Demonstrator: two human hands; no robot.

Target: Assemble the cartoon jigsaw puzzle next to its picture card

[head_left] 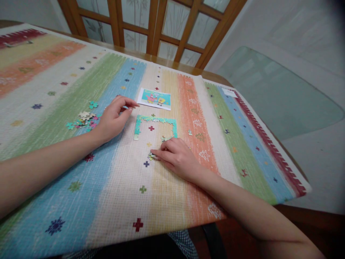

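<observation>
A partly joined jigsaw puzzle frame (157,119), teal along its top and sides, lies on the striped tablecloth. My right hand (178,154) is just below its right side, with the index finger and thumb at a few small puzzle pieces (151,156); the fingertips partly cover them. My left hand (115,117) hovers left of the frame, its fingers loosely bent and slightly apart, nothing visible in them. Its fingertips are close to the left edge of a picture card (155,99) with cartoon figures. Beside the left wrist lies a loose pile of puzzle pieces (84,120).
The tablecloth (121,201) covers the table, printed with stars, crosses and trees. A single puzzle piece (190,132) lies right of the frame. A white label (229,93) is at the far right edge. Wood-framed glass doors (151,28) stand behind the table.
</observation>
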